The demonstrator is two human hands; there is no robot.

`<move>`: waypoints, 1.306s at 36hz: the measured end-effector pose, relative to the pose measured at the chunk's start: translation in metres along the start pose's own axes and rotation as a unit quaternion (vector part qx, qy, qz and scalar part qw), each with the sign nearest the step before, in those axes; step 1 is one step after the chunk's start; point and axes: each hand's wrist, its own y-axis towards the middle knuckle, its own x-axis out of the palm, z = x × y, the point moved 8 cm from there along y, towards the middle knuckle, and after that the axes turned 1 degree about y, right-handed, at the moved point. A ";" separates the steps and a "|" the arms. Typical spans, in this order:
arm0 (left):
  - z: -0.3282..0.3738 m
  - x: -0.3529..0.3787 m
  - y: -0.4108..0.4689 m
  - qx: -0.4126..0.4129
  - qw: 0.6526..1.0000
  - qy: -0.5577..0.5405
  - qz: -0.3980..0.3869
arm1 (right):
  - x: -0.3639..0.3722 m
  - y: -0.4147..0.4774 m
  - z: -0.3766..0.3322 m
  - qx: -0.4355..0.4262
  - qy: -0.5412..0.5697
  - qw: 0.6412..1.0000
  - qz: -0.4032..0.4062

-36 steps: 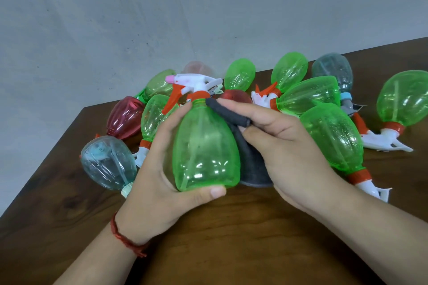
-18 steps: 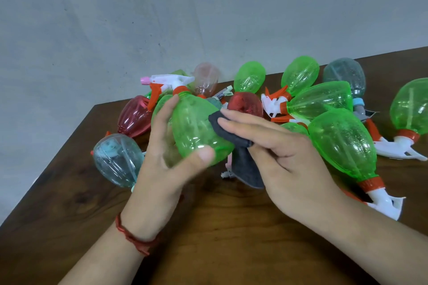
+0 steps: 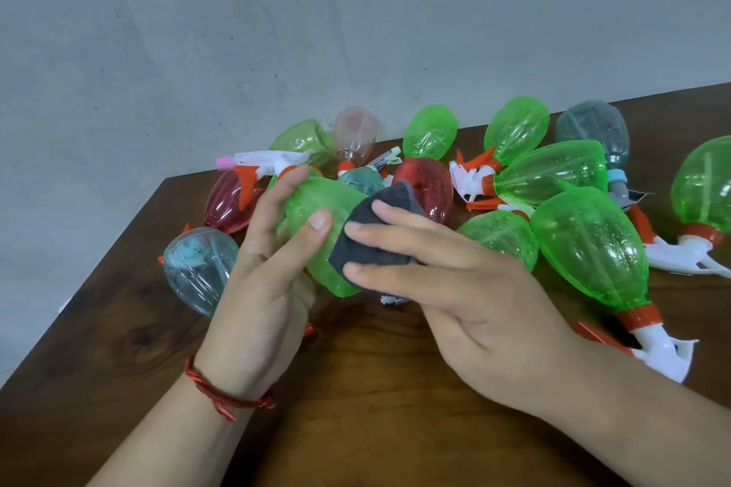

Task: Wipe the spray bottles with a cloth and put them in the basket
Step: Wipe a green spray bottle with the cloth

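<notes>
While a clear bottle lies at the table's left corner, left hand holds the green spray bottle just above the tabletop, thumb and fingers clamped round its body, spray head up-left. Right hand: fingers straight, slightly apart, pressing grey cloth against it. Loose bottles lie behind and right.

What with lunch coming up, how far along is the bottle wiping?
Done: nothing visibly; no basket is in view. In hand: the left hand grips a green bottle while the right hand presses the dark cloth against it. Left: the other bottles, around a dozen, lie heaped on the table.
</notes>
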 end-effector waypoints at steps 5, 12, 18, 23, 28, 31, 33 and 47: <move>0.000 0.002 -0.001 -0.005 1.000 -0.023 0.007 | -0.012 0.004 0.009 0.055 0.055 0.996 0.048; 0.007 0.005 -0.003 0.038 0.995 -0.085 0.040 | -0.005 0.000 0.040 0.273 0.329 0.892 0.144; 0.017 0.001 -0.008 0.134 0.986 -0.067 0.070 | 0.017 -0.007 0.046 0.358 0.473 0.790 0.153; 0.036 0.008 -0.014 0.257 0.959 0.105 0.050 | 0.039 -0.020 0.046 0.428 0.534 0.724 0.085; 0.045 0.002 -0.019 0.302 0.925 0.225 0.050 | 0.039 -0.024 0.048 0.446 0.546 0.708 0.048; 0.049 -0.001 -0.021 0.318 0.907 0.270 0.058 | 0.029 -0.019 0.049 0.427 0.555 0.709 0.084; 0.051 0.009 -0.023 0.327 0.901 0.282 0.042 | 0.027 -0.016 0.047 0.423 0.563 0.703 0.102; 0.042 0.001 -0.013 0.271 0.938 0.215 0.023 | 0.013 -0.007 0.047 0.384 0.579 0.702 0.157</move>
